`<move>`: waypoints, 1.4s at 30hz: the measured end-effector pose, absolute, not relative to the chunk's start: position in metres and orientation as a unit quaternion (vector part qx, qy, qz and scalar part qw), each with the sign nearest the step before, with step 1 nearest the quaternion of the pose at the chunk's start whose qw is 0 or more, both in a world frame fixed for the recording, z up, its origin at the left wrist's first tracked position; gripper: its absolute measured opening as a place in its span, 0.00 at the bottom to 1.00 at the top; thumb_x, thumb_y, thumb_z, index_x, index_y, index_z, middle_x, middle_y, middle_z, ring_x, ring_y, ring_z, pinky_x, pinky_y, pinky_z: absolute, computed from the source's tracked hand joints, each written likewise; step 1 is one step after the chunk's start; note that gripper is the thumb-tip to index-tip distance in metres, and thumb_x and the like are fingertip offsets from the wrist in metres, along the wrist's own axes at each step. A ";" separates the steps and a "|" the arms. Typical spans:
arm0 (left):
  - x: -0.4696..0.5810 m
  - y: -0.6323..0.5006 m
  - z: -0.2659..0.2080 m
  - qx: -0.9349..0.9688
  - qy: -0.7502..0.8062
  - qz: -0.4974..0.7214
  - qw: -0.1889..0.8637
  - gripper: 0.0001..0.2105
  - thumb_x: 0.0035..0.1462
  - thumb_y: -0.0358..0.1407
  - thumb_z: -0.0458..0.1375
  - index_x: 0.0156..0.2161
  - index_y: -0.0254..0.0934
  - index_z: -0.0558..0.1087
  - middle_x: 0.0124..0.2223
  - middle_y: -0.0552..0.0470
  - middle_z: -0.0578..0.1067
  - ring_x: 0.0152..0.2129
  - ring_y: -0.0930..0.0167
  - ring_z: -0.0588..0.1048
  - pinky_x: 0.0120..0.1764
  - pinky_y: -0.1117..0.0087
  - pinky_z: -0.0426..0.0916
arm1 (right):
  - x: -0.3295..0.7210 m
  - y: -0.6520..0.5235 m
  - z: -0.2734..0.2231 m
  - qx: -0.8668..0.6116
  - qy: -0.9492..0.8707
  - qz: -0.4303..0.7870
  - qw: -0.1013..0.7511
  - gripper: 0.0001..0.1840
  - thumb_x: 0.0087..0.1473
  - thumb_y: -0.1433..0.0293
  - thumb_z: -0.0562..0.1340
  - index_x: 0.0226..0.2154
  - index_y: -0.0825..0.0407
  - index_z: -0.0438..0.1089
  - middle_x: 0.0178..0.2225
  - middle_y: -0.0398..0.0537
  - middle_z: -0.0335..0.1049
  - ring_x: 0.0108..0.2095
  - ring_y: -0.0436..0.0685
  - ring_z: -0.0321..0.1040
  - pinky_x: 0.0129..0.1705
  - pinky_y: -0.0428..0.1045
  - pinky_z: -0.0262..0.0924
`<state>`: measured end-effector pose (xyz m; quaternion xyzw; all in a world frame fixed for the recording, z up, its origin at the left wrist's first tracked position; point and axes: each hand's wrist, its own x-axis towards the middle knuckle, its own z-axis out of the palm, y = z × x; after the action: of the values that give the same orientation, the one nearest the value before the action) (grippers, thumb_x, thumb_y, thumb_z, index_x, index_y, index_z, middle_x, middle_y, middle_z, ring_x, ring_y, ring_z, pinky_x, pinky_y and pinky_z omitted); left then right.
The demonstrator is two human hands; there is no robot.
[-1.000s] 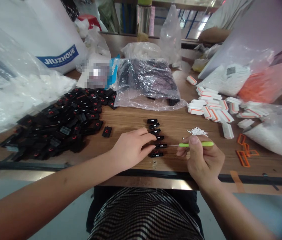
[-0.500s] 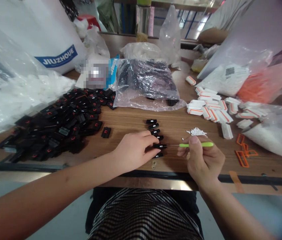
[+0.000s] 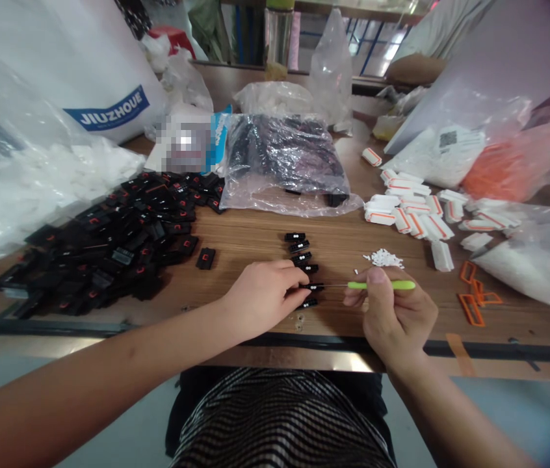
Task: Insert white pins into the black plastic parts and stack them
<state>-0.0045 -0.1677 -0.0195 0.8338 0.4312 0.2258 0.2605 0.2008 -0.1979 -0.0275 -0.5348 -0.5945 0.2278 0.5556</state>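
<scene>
My left hand (image 3: 268, 296) pinches a small black connector housing (image 3: 314, 286) on the table, with thumb and fingertips at its left end. White dots show on the housing's top. In my right hand (image 3: 396, 318) is a pick (image 3: 404, 285) with a bright green handle, its thin metal shaft pointing left. The shaft's tip reaches the right end of the held housing; whether it goes inside is too small to tell. More such housings stand in a column, several above, like this one (image 3: 299, 246), and one below (image 3: 309, 303). Beyond my right hand lies a heap of tiny white pieces (image 3: 385, 258).
A large pile of black parts (image 3: 133, 240) spreads at left, with one lone black part (image 3: 205, 258) beside it. Behind is a clear bag of dark parts (image 3: 285, 156). White blocks with orange stripes (image 3: 416, 208) and orange frames (image 3: 471, 309) lie at right.
The pick has shifted very slightly left, toward the housing. My left fingers have drawn a little closer together; the rest looks the same.
</scene>
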 end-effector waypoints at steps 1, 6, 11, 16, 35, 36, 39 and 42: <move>-0.004 -0.168 -0.020 0.833 0.431 0.228 0.260 0.04 0.59 0.33 0.63 0.40 0.36 0.79 0.33 0.53 0.77 0.26 0.73 0.74 0.33 0.70 0.69 | 0.201 -0.198 -0.028 -0.535 -0.593 0.231 0.555 0.14 0.64 0.67 0.60 0.28 0.52 0.73 0.26 0.42 0.74 0.20 0.47 0.70 0.23 0.44 0.66; -0.004 -0.167 -0.021 0.834 0.426 0.233 0.260 0.05 0.60 0.33 0.62 0.39 0.36 0.79 0.33 0.53 0.78 0.26 0.73 0.74 0.32 0.70 0.69 | 0.202 -0.199 -0.027 -0.550 -0.619 0.218 0.516 0.14 0.64 0.67 0.60 0.28 0.52 0.73 0.24 0.42 0.73 0.21 0.48 0.71 0.24 0.45 0.66; -0.004 -0.168 -0.021 0.829 0.430 0.231 0.271 0.04 0.59 0.33 0.63 0.39 0.36 0.79 0.32 0.53 0.77 0.26 0.73 0.74 0.32 0.71 0.68 | 0.202 -0.201 -0.023 -0.545 -0.623 0.210 0.519 0.14 0.64 0.68 0.59 0.28 0.52 0.73 0.23 0.42 0.73 0.21 0.48 0.70 0.24 0.45 0.66; -0.004 -0.168 -0.022 0.827 0.429 0.235 0.278 0.03 0.58 0.32 0.64 0.38 0.36 0.79 0.32 0.54 0.77 0.25 0.74 0.73 0.31 0.71 0.67 | 0.201 -0.202 -0.021 -0.544 -0.620 0.209 0.525 0.15 0.65 0.68 0.58 0.27 0.52 0.73 0.22 0.41 0.72 0.19 0.47 0.68 0.23 0.45 0.66; -0.004 -0.167 -0.025 0.820 0.430 0.251 0.283 0.03 0.58 0.33 0.63 0.37 0.36 0.78 0.31 0.54 0.76 0.25 0.74 0.73 0.30 0.71 0.67 | 0.202 -0.203 -0.024 -0.540 -0.626 0.204 0.524 0.14 0.64 0.70 0.58 0.28 0.51 0.73 0.23 0.40 0.72 0.20 0.46 0.69 0.23 0.44 0.66; -0.004 -0.167 -0.025 0.820 0.429 0.251 0.283 0.03 0.58 0.33 0.63 0.37 0.36 0.78 0.31 0.54 0.76 0.25 0.74 0.73 0.30 0.71 0.67 | 0.202 -0.203 -0.024 -0.541 -0.626 0.201 0.524 0.14 0.64 0.70 0.58 0.27 0.52 0.73 0.23 0.40 0.72 0.19 0.46 0.69 0.23 0.44 0.66; -0.004 -0.167 -0.025 0.819 0.430 0.251 0.285 0.03 0.58 0.32 0.64 0.37 0.36 0.78 0.31 0.54 0.76 0.25 0.74 0.73 0.30 0.71 0.67 | 0.203 -0.203 -0.025 -0.545 -0.626 0.194 0.524 0.14 0.64 0.70 0.58 0.27 0.52 0.73 0.23 0.41 0.72 0.19 0.46 0.68 0.23 0.44 0.66; -0.003 -0.167 -0.025 0.818 0.431 0.252 0.285 0.03 0.58 0.32 0.64 0.37 0.36 0.78 0.31 0.54 0.76 0.25 0.74 0.73 0.31 0.71 0.67 | 0.203 -0.203 -0.026 -0.548 -0.625 0.197 0.520 0.13 0.64 0.70 0.59 0.28 0.52 0.73 0.23 0.41 0.72 0.19 0.46 0.69 0.24 0.45 0.66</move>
<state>-0.0034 -0.1674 -0.0253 0.8182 0.4311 0.2524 0.2846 0.2025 -0.2027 -0.0258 -0.5476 -0.6254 0.1971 0.5198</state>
